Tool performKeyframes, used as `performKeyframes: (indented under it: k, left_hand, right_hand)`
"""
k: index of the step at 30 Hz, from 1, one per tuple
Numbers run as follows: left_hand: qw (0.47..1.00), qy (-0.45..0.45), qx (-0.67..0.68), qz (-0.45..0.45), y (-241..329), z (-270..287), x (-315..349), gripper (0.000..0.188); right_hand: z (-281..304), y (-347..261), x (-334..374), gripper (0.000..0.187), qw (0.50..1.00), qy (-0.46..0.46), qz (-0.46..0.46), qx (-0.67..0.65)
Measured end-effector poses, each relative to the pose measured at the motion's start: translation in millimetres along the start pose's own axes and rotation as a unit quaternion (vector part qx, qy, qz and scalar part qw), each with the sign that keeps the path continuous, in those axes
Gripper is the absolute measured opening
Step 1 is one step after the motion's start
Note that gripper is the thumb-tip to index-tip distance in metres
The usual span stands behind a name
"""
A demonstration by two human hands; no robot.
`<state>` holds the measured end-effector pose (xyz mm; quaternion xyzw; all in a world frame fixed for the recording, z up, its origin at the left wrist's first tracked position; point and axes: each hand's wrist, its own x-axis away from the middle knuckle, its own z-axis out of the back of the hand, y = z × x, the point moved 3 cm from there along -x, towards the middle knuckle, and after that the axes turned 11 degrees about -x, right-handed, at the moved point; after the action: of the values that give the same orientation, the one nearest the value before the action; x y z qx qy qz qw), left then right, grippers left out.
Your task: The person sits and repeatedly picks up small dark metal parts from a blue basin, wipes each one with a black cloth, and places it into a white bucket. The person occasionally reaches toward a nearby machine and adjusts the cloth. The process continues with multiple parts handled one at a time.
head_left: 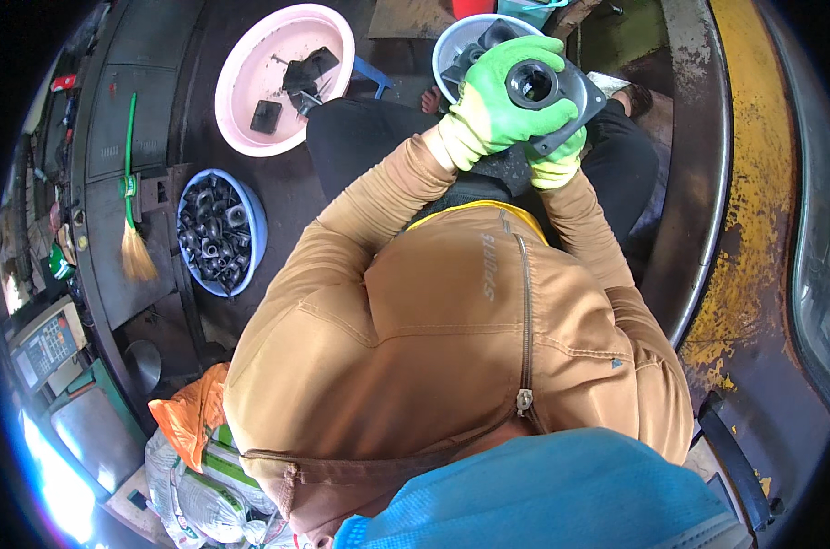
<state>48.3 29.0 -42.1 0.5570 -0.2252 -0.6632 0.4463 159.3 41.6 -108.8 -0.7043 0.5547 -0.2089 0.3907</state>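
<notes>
My left hand [492, 101], in a green and pale yellow glove, is closed around a black flanged part [579, 102], its fingers curled about the round collar. This part has a square plate with corner holes and a round opening facing up. Below its lower edge, my right hand [559, 165], gloved alike, is pressed against it from underneath; most of its fingers are hidden. Just behind my hands, a light blue basin [442, 44] holds more black parts [497, 35].
A pink basin [235, 57] with a few black pieces stands at the far left. Nearer, a blue basin [257, 215] is heaped with small black parts. A green-handled broom [131, 197] leans at the left. At the right runs a worn yellow machine side [753, 156].
</notes>
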Motion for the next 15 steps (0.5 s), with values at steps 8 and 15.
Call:
performKeyframes:
  k: [8,15]
  left_hand:
    - [0.993,-0.115,-0.003,-0.037,15.3,18.4,-3.2,0.042]
    - [0.973,-0.222,0.054,-0.026,16.1,19.3,-2.3,0.039]
  right_hand:
    - [-7.5,-33.5,3.7,0.049,0.91,-0.162,0.122,0.362]
    - [-16.5,-54.5,11.3,0.057,0.892,-0.263,0.019,0.368]
